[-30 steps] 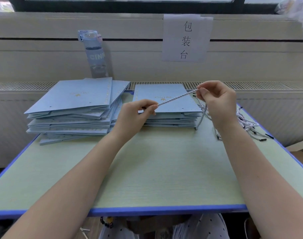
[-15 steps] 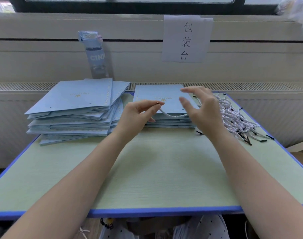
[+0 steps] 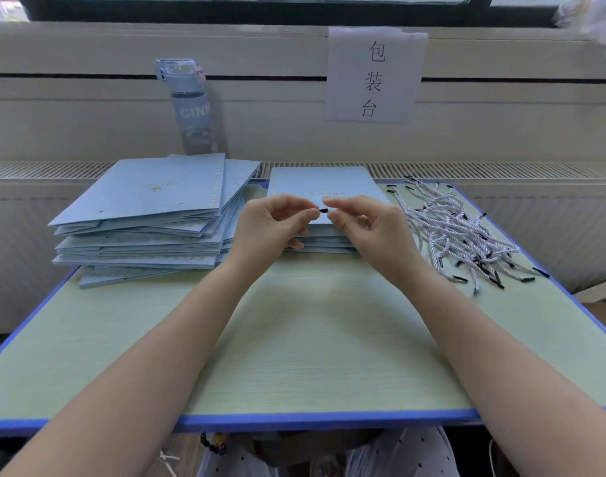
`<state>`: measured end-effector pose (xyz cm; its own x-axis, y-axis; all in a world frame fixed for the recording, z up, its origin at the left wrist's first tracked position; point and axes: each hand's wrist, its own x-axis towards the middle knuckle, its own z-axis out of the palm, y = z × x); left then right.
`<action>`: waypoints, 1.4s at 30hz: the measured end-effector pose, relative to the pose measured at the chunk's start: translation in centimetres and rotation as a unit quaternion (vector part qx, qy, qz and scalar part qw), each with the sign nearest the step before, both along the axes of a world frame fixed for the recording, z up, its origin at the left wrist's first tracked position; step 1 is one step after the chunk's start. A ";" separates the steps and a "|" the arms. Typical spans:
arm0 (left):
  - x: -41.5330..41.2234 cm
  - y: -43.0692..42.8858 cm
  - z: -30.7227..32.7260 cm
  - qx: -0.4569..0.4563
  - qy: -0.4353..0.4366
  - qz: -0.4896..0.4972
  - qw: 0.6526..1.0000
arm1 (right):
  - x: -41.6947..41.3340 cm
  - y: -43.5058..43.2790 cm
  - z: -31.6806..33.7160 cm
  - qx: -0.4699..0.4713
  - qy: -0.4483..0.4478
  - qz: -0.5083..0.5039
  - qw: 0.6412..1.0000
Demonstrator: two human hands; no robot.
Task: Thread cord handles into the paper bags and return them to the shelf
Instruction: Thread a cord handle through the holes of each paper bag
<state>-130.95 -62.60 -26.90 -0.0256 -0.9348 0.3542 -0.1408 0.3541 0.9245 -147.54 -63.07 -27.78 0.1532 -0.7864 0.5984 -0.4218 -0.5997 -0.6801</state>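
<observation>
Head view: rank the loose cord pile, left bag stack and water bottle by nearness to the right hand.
1. Loose cord pile: just right of the right hand.
2. Left bag stack: well to the left.
3. Water bottle: back left, behind that stack.

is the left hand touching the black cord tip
Touching. The head view shows the left hand pinching the black cord tip in its fingertips; the right hand pinches its other end.

Your two bare arms reach over the near edge of the table and meet past its middle. Your left hand and right hand both pinch one black cord tip between thumb and first finger. The other fingers curl loosely.
</observation>
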 end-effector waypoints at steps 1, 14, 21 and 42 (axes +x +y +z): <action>-0.1 0.0 0.0 -0.002 -0.011 -0.002 1.000 | 0.1 0.1 0.0 -0.001 -0.005 0.007 1.000; 2.4 -2.3 -2.5 0.010 -0.396 0.122 0.910 | -0.1 -0.7 -0.9 -0.039 0.060 -0.076 0.995; 0.7 -1.8 -3.0 -0.010 -0.315 0.161 0.935 | -0.5 -1.0 -1.4 0.011 0.161 -0.075 0.984; 2.3 -1.1 -1.3 -0.018 -0.390 0.118 0.913 | -1.0 -0.9 -0.5 0.014 0.095 -0.109 0.989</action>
